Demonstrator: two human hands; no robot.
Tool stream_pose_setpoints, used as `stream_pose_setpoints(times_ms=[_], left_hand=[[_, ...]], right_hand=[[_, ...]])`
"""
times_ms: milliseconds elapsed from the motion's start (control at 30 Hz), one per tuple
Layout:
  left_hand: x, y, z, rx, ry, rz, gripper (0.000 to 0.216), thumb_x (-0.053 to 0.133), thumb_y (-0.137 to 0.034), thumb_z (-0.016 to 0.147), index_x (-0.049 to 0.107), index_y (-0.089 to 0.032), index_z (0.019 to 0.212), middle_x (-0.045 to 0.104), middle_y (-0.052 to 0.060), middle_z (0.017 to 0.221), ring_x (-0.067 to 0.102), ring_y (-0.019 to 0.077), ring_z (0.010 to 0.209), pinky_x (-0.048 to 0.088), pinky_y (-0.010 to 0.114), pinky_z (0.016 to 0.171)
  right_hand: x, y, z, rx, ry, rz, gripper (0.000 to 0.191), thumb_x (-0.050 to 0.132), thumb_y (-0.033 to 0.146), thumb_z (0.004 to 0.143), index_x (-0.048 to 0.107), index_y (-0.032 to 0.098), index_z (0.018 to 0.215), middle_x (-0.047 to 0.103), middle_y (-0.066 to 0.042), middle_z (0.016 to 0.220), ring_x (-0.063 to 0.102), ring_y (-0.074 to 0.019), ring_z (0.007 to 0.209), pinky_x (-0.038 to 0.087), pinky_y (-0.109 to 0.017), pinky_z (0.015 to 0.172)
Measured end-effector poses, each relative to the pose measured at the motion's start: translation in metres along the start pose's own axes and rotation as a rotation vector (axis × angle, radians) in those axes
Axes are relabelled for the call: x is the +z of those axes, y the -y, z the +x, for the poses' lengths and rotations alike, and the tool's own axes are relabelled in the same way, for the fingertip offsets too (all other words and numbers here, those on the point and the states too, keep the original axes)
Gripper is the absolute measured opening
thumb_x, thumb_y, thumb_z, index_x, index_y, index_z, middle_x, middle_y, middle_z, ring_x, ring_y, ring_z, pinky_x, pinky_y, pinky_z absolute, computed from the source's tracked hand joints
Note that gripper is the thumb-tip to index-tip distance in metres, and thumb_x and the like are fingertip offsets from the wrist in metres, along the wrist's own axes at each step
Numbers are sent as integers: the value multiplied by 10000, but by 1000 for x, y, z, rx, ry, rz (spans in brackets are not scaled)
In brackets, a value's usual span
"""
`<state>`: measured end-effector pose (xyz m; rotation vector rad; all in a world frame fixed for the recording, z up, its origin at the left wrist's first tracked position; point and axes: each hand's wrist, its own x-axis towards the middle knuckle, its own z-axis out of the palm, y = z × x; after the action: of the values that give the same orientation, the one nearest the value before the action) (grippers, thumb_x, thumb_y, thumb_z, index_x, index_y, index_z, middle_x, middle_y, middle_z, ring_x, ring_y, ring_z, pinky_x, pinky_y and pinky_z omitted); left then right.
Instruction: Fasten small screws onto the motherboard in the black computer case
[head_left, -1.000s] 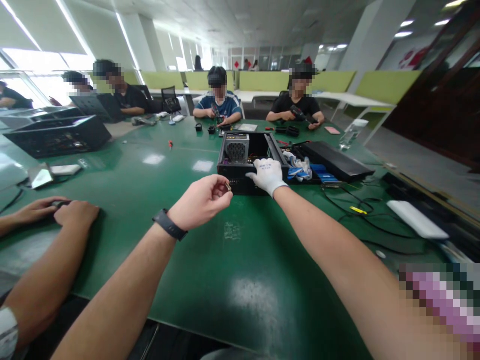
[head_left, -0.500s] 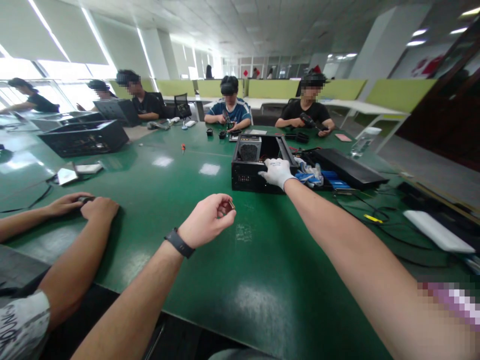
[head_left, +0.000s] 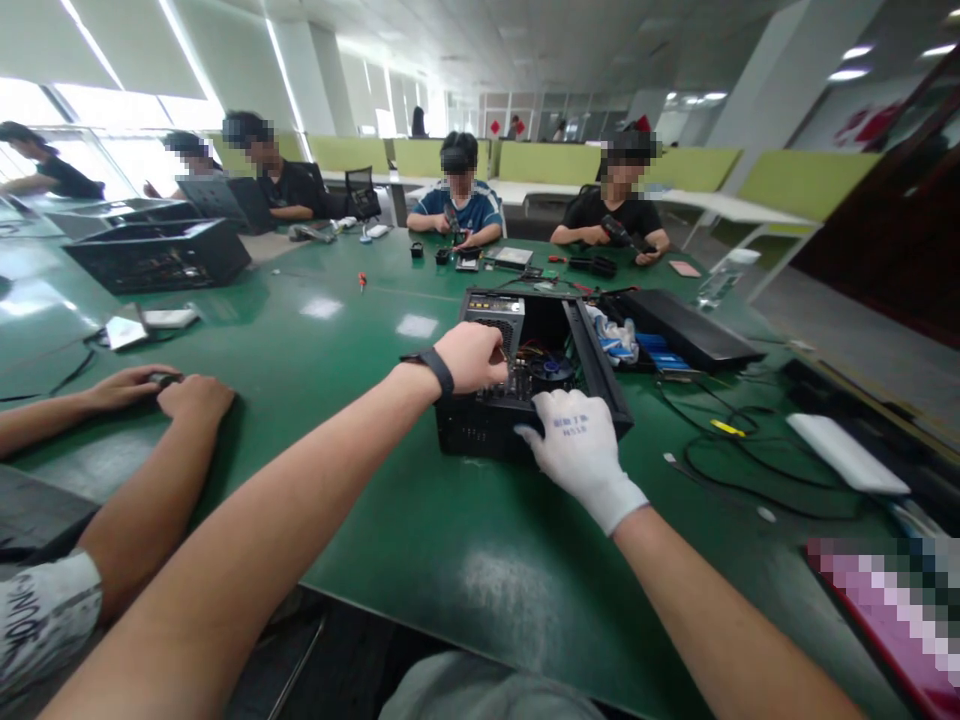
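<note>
A black computer case (head_left: 480,428) lies open-topped on the green table in front of me. Inside it I see a grey power supply (head_left: 495,312), coloured wires and a round fan (head_left: 553,366). My bare left hand (head_left: 471,357), a dark band on its wrist, is over the case's left side. Its fingers are pinched together, and what they hold is mostly hidden by them. My right hand (head_left: 574,445), in a white glove, grips the near rim of the case, fingers over the top edge and thumb in front.
Blue-and-white gloves (head_left: 613,338) and a black panel (head_left: 686,328) lie right of the case, with cables (head_left: 727,455) nearer. A co-worker's hands (head_left: 180,392) rest at left. Across the table sit other people, one with a power drill (head_left: 619,235). A water bottle (head_left: 727,278) stands far right.
The case has come nearer to me, with my right hand on its rim. My left hand, earlier pinching a small gold-edged piece above the table, has moved forward and right over the case.
</note>
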<state>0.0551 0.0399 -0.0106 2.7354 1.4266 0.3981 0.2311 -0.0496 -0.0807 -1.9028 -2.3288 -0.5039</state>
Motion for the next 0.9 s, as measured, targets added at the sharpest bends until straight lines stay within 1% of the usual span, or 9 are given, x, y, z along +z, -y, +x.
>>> stream_pose_setpoints(times_ms=[167, 267, 333, 467, 567, 633, 733, 900], left_hand=[[31, -12, 21, 33, 244, 160, 287, 628, -335, 702, 730, -133, 877, 731, 113, 883, 678, 223, 828, 501, 271, 710], [46, -19, 26, 38, 403, 246, 352, 671, -349, 678, 742, -118, 933, 733, 144, 929, 686, 255, 886, 522, 284, 735], [54, -25, 27, 50, 488, 292, 404, 708, -359, 664, 742, -114, 984, 732, 161, 986, 683, 269, 935, 529, 287, 766], [67, -39, 26, 100, 620, 368, 520, 784, -332, 613, 726, -82, 1065, 717, 196, 1082, 676, 294, 989, 533, 293, 812], [74, -47, 26, 127, 717, 395, 490, 779, -302, 636, 729, -61, 1060, 724, 199, 1062, 683, 287, 976, 532, 288, 824], [77, -48, 26, 135, 756, 402, 475, 773, -285, 647, 728, -50, 1057, 726, 199, 1057, 684, 285, 976, 534, 289, 826], [83, -46, 27, 119, 780, 394, 519, 794, -272, 617, 719, -34, 1073, 724, 203, 1062, 682, 295, 979, 541, 301, 822], [93, -39, 29, 96, 756, 362, 556, 818, -271, 572, 722, -44, 1071, 723, 207, 1056, 686, 303, 960, 551, 317, 806]], right_hand=[[-18, 8, -57, -16, 14, 30, 312, 542, 506, 878, 569, 208, 968, 583, -67, 886, 488, -233, 835, 219, -356, 697], [-29, 10, -87, -29, 12, 76, 273, 580, 486, 858, 580, 225, 939, 567, -48, 840, 466, -229, 792, 200, -354, 680], [-34, 11, -105, -30, 11, 110, 237, 605, 464, 843, 588, 236, 906, 556, -37, 802, 450, -225, 763, 189, -353, 670], [-39, 12, -129, -18, 1, 189, 215, 698, 422, 766, 601, 251, 853, 545, -20, 747, 417, -213, 717, 173, -345, 653], [-38, 13, -135, -17, -9, 236, 215, 717, 413, 744, 602, 254, 831, 543, -18, 737, 396, -205, 704, 164, -341, 648], [-36, 13, -135, -14, -14, 250, 215, 713, 423, 746, 600, 254, 817, 537, -19, 731, 383, -203, 697, 155, -342, 643], [-35, 13, -134, -14, -23, 265, 221, 729, 419, 729, 600, 257, 808, 522, -17, 713, 374, -202, 692, 144, -345, 638], [-36, 13, -134, -15, -51, 274, 224, 737, 411, 717, 594, 256, 792, 506, -17, 694, 362, -203, 683, 137, -348, 633]])
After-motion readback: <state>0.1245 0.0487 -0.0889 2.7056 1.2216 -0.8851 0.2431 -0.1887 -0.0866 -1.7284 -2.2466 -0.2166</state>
